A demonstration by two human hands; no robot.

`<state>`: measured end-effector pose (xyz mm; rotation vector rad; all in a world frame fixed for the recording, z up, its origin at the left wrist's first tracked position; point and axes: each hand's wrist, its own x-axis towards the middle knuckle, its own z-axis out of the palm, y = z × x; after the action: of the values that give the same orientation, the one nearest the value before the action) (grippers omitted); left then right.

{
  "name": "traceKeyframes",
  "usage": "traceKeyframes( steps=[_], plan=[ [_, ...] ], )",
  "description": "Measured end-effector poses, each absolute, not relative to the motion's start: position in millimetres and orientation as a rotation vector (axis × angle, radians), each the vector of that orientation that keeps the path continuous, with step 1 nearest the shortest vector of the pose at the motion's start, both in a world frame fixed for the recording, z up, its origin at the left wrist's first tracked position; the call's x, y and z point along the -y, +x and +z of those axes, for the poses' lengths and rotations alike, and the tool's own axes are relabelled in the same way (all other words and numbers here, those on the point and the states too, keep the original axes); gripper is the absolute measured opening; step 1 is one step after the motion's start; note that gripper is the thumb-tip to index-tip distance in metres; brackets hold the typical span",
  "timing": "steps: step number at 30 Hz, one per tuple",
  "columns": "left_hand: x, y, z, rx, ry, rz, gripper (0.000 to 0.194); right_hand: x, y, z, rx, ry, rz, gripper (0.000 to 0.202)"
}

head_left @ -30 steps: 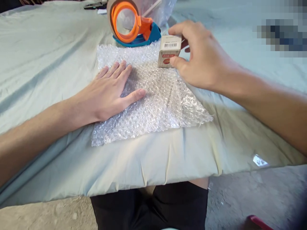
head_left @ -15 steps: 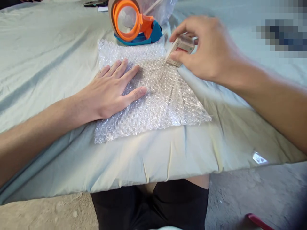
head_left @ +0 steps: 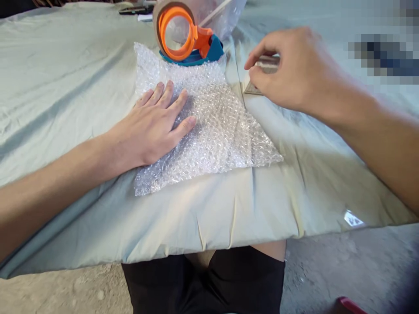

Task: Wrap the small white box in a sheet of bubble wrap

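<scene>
A sheet of bubble wrap (head_left: 216, 126) lies on the cloth in front of me. My left hand (head_left: 157, 117) rests flat on its left half, fingers spread, holding nothing. Beyond the sheet's right edge, my right hand (head_left: 288, 72) has its thumb and fingers curled around a small box (head_left: 251, 89). The box is pale and seems to stand on the cloth; my fingers hide most of it.
A tape dispenser (head_left: 193, 54) with an orange hub and blue base stands behind the bubble wrap. Clear plastic (head_left: 229, 17) sits behind it. A dark object (head_left: 135, 9) lies at the far left. The cloth (head_left: 209, 218) is wrinkled; a shiny scrap (head_left: 352, 218) lies near its front edge.
My right hand has carried the small box rightward, off the bubble wrap's edge and onto the cloth. My left hand stays flat on the sheet. The view has shifted slightly.
</scene>
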<state>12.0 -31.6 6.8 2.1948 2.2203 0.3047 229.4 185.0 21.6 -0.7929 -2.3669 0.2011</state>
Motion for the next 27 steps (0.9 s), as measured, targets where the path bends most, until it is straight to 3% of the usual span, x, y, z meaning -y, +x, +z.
traceKeyframes(
  steps=[2,5,8,14,20,27],
  plan=[
    [31.7,13.5,10.3,-2.190,2.274,0.295,0.073,-181.7,230.2,22.1,2.380,-0.851,0.151,0.013],
    [33.2,21.0,18.7,-2.175,2.343,0.259,0.069,-180.0,234.1,21.0,2.391,-0.893,0.067,0.040],
    [35.3,29.0,24.5,-2.220,2.325,0.180,0.063,-185.7,238.4,17.3,2.396,-0.923,0.046,0.052],
    [38.2,30.7,24.5,-2.329,2.291,0.314,0.040,-205.1,242.6,10.1,2.402,-0.835,0.044,0.050],
    [37.0,30.7,24.4,-2.337,2.228,0.321,0.035,-215.0,249.7,6.1,2.415,-0.773,0.013,0.053],
    [33.5,25.0,20.5,-2.138,2.151,0.581,0.025,-250.4,257.0,-7.9,2.435,-0.575,0.063,0.065]
  ],
)
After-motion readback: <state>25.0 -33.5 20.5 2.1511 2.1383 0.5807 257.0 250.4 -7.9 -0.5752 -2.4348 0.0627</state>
